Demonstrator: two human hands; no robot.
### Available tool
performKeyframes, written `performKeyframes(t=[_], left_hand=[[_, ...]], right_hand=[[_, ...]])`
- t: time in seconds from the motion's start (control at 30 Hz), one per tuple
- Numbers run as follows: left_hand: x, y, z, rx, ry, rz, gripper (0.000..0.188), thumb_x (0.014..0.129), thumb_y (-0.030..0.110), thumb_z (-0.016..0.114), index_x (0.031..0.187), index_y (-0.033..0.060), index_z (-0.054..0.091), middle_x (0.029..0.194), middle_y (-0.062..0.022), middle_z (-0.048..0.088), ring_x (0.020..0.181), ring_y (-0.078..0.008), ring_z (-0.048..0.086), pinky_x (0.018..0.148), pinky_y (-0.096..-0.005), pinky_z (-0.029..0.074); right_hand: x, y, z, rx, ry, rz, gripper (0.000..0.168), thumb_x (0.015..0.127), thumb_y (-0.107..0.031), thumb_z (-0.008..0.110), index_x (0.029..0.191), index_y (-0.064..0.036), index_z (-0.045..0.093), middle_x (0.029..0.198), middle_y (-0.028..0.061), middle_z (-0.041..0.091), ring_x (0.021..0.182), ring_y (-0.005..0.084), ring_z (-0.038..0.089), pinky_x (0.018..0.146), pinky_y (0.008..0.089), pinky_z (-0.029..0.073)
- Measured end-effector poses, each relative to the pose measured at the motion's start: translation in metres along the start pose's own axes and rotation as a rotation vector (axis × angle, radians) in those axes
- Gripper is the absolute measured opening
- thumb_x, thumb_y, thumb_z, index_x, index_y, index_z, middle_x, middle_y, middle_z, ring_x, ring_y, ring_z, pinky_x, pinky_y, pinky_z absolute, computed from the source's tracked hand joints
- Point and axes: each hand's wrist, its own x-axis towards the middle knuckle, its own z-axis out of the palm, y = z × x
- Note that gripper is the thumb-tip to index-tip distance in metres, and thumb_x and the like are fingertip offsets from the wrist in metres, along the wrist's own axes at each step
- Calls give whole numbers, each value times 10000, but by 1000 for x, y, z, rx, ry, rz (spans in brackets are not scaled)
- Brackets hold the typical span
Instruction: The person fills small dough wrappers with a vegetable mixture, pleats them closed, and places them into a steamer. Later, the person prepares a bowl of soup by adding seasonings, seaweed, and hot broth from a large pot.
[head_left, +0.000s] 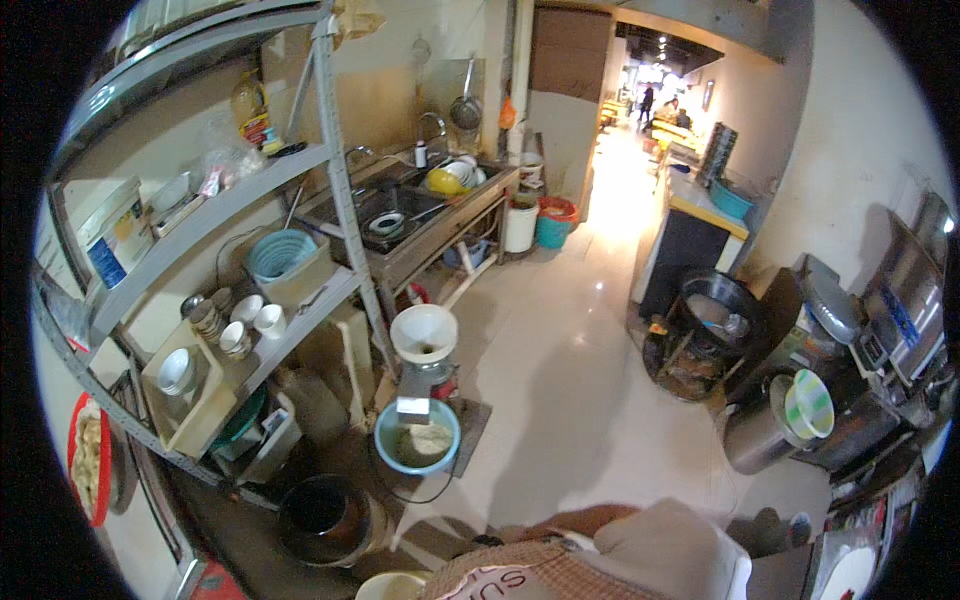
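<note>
Neither of my hands is in view. My clothed body fills the bottom edge. In front of me on the floor, a light blue plastic basin (417, 466) holds a pale, flour-like heap. Above its far side stands a small machine with a white funnel-shaped hopper (424, 334) and a metal outlet over the basin. A black cable curves around the basin's near side. To the left of the basin is a round dark-mouthed container (375, 517).
A grey metal shelf (300, 311) with bowls, cups and tubs runs along the left. Beyond it is a sink (382, 217) with dishes. On the right stand a black bin (754, 300), a metal pot (754, 435) and a counter (709, 202). People are far off through the doorway.
</note>
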Motion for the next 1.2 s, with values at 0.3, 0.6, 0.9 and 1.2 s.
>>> performKeyframes(t=[0.3, 0.6, 0.9, 1.2], left_hand=[[-42, -61, -89, -315, 454, -24, 281, 790, 297, 441, 866, 35, 507, 819, -127, 524, 743, -204, 493, 665, -334, 373], [-66, -104, -59, -908, 1035, -374, 331, 802, 329, 412, 915, 27, 488, 879, -136, 509, 802, -216, 478, 716, -339, 355], [23, -4, -97, -1098, 1086, -387, 383, 814, 361, 382, 965, 19, 468, 939, -145, 494, 862, -228, 462, 766, -344, 337], [40, 11, -128, -1171, 1132, -464, 436, 826, 393, 353, 1014, 11, 448, 999, -154, 478, 921, -240, 447, 817, -349, 319]], right_hand=[[106, -43, -108, -504, -250, -130, 107, 723, -153, 559, 741, -49, 574, 700, 80, 586, 652, 179, 542, 599, 320, 448], [223, -421, -345, -36, 110, -832, 25, 752, -38, 518, 774, -38, 529, 691, 58, 548, 668, 141, 513, 632, 290, 434], [396, -744, -416, -390, 687, -1188, 230, 763, -117, 545, 965, -12, 513, 926, 153, 547, 856, 322, 525, 724, 371, 432], [497, -806, -395, -783, 890, -1003, 208, 748, -249, 521, 777, -66, 616, 817, 117, 610, 813, 284, 561, 734, 381, 441]])
